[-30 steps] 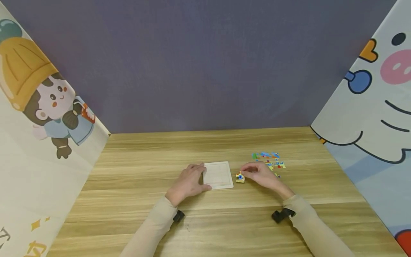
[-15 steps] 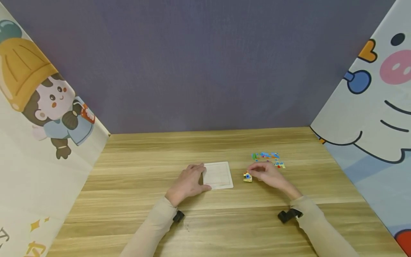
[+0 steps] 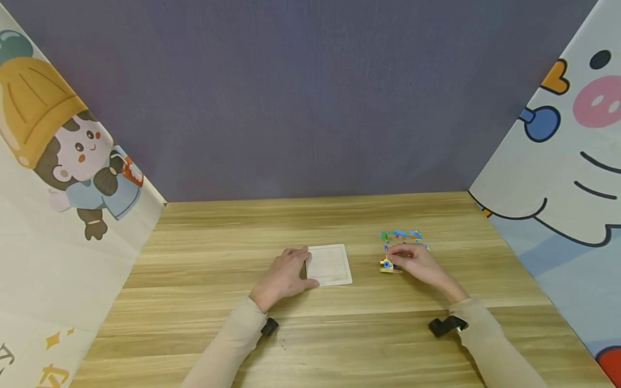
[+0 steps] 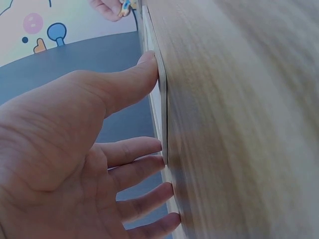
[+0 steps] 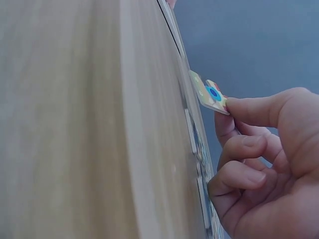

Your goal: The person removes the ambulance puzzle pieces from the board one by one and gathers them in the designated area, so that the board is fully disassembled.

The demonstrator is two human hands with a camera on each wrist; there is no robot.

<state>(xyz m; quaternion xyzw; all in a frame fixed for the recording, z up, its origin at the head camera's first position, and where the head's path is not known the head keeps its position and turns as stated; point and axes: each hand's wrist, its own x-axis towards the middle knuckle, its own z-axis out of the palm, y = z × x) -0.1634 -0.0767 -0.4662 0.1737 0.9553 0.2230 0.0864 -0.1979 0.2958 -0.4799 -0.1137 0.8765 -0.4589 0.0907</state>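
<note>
A yellow jigsaw piece with a blue round mark is pinched between the thumb and index finger of my right hand. In the right wrist view the piece is tilted, held by one corner, and its other fingers curl loosely. My left hand rests at the left side of a pale square puzzle tray with a raised rim. Its thumb touches the near edge and its straight fingers reach along the side, as the left wrist view shows.
Several colourful jigsaw pieces lie to the right of the tray, partly hidden behind my right hand. Wood-grain tabletop stretches around them. A dark panel stands at the back, with printed panels at both sides.
My right hand has moved right, away from the tray, carrying the jigsaw piece over to the loose pieces. My left hand and the tray have stayed in place.
</note>
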